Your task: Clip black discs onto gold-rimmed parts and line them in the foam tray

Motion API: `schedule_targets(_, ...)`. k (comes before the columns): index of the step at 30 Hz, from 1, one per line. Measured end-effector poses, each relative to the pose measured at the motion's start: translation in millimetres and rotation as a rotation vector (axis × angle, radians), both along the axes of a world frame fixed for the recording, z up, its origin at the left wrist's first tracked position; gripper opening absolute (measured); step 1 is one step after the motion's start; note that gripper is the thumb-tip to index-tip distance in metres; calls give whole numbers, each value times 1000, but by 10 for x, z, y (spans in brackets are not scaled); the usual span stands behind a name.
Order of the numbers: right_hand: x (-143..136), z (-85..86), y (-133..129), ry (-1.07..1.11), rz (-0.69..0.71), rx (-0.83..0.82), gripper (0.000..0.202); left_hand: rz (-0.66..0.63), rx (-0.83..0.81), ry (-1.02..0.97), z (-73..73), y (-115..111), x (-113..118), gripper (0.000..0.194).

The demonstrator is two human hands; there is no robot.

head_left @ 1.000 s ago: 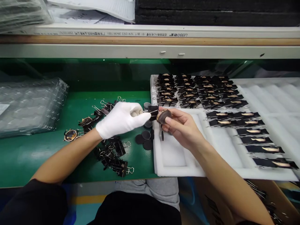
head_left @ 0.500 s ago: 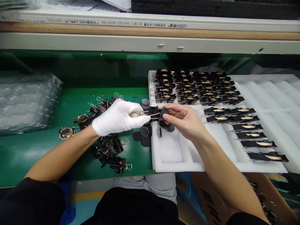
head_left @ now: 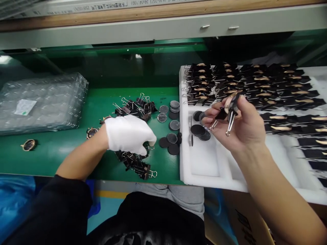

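Note:
My left hand (head_left: 130,134), in a white glove, is over a pile of black binder clips (head_left: 139,166) on the green table. Its thumb and fingers close around a binder clip (head_left: 149,148) at the pile's right side. Bare and raised over the white foam tray (head_left: 184,163), my right hand (head_left: 245,126) grips a gold-rimmed round piece (head_left: 231,98), perhaps a watch case, with a binder clip (head_left: 231,119) on it. Its fingers partly hide this piece. Dark round discs (head_left: 198,130) lie in the tray's near-left compartment, beside that hand.
Rows of clipped gold-edged pieces (head_left: 262,79) fill the tray's far part. Clear and black discs (head_left: 174,125) lie along its left edge. Stacked clear plastic trays (head_left: 46,102) stand at left, with a loose gold-rimmed piece (head_left: 29,145) in front. A pale ledge (head_left: 127,30) crosses the back.
My hands have come apart. The left moved from the held piece down to the binder clips; the right lifted the clipped piece up and rightward. The view has shifted left.

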State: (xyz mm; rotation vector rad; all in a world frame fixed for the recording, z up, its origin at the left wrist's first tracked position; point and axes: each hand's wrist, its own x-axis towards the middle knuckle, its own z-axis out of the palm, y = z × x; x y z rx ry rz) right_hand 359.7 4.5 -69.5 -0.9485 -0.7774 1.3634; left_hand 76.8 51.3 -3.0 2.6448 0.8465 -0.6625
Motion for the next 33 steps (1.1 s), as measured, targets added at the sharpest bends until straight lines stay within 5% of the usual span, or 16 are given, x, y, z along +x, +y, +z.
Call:
schedule_targets(1, -6, -3, 0, -14, 10, -6, 28, -16, 9, -5, -35, -4, 16, 4)
schedule_targets(5, -71, -10, -35, -47, 119, -75, 33, -46, -97, -203, -20, 83, 81, 34)
schedule_targets(9, -170, -50, -104, -120, 346, -71, 32, 158, -11, -639, 42, 128, 163, 44)
schedule_targets(13, -282, -126, -143, -198, 454, 143, 23, 345, 90, -928, -63, 19, 318, 48)
schedule_targets(19, -342, -163, -147, -290, 317, 336, 8, 455, 252, -783, -93, -38, 371, 41)
schedule_targets(23, -302, -128, -149, -364, 336, 399, 6, 439, 34, -634, -66, 28, 348, 47)
schedule_targets(28, -255, -89, -148, -380, 369, 435, 5, 506, -166, -776, -152, 27, 409, 49)
schedule_targets(33, -244, -69, -157, -391, 414, 412, 4, 567, -147, -963, -286, -24, 456, 50)
